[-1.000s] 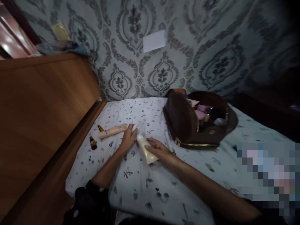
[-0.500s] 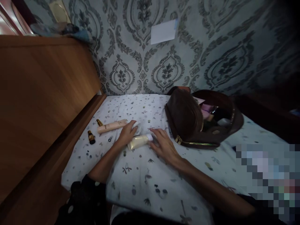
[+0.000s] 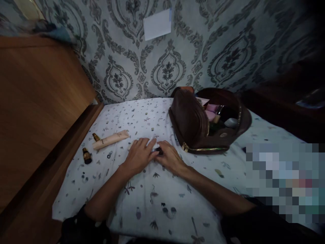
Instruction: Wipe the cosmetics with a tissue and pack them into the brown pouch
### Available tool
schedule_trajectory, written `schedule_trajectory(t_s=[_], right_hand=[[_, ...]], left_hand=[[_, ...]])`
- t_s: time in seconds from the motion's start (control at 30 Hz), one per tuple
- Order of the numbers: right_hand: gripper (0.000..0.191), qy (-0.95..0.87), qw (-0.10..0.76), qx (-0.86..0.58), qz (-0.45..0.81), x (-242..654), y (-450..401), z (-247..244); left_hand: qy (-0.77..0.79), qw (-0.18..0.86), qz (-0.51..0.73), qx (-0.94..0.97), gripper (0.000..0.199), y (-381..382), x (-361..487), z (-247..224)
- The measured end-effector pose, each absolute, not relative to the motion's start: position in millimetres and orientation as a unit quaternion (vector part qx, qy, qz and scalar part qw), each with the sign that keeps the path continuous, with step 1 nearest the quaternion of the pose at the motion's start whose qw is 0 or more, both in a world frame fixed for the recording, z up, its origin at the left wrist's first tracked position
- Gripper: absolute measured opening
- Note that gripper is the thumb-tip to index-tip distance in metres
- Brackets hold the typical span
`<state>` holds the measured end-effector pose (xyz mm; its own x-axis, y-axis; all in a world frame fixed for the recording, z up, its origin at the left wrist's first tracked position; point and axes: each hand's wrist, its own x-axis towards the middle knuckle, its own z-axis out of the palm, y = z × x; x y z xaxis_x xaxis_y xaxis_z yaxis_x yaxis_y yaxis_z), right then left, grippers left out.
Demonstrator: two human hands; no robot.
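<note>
My left hand (image 3: 138,156) and my right hand (image 3: 170,158) meet low over the patterned cloth (image 3: 154,196). Between thumb and fingers of my right hand a small dark object (image 3: 159,151) shows, mostly covered. My left fingers are curled downward, with the thumb reaching to that dark object; whatever lies under this palm is hidden, and the cream tube cannot be seen. To the left lie a peach squeeze tube (image 3: 111,140), a small gold-coloured bottle (image 3: 95,137) at its end, and a dark bottle with a gold top (image 3: 87,156).
An unzipped brown leather bag (image 3: 190,118) holding pink and other cosmetics stands to the right. A wooden cabinet (image 3: 43,78) borders the cloth on the left. Behind is a patterned wall with a white paper (image 3: 157,25). A blurred-out patch covers the lower right.
The view has shifted right. My hands have come together and the pale cream tube with the white cap has gone from sight. A small dark object now shows at my right fingers.
</note>
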<state>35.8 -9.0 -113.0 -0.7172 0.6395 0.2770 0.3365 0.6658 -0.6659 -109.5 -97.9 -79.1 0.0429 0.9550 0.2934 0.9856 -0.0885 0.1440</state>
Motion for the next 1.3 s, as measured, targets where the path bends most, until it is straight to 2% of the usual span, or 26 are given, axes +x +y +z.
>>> schedule_trajectory(t_s=[0.17, 0.37, 0.67, 0.77, 0.93, 1.07, 1.17, 1.3], right_hand=[[0.018, -0.873, 0.252, -0.281, 0.308, 36.7, -6.8, -115.5], [0.028, -0.867, 0.240, -0.282, 0.335, 37.9, -8.0, -109.8], [0.023, -0.863, 0.242, -0.276, 0.347, 38.8, -7.8, -106.6], [0.024, -0.861, 0.241, -0.282, 0.348, 38.7, -8.0, -106.3], [0.022, -0.863, 0.251, -0.276, 0.341, 39.0, -8.5, -106.9], [0.019, -0.869, 0.266, -0.261, 0.325, 40.0, -8.5, -106.7], [0.018, -0.869, 0.273, -0.255, 0.325, 40.7, -8.2, -106.0], [0.020, -0.861, 0.276, -0.256, 0.343, 41.2, -7.9, -105.6]], left_hand=[[-0.665, 0.054, -0.140, -0.731, 0.040, -97.8, -105.6, -84.0], [-0.650, 0.043, -0.191, -0.734, 0.037, -106.6, -123.7, -88.6], [-0.720, -0.005, -0.240, -0.652, 0.036, -112.0, -183.8, -97.6], [-0.725, 0.012, -0.258, -0.639, 0.034, -112.2, -184.1, -96.2], [-0.636, 0.107, -0.299, -0.703, 0.032, -117.2, -152.0, -91.1], [-0.527, 0.142, -0.264, -0.795, 0.030, -119.3, -130.1, -89.1], [-0.527, 0.140, -0.257, -0.798, 0.026, -118.6, -134.8, -86.8], [-0.563, 0.086, -0.264, -0.778, 0.021, -118.1, -156.8, -82.3]])
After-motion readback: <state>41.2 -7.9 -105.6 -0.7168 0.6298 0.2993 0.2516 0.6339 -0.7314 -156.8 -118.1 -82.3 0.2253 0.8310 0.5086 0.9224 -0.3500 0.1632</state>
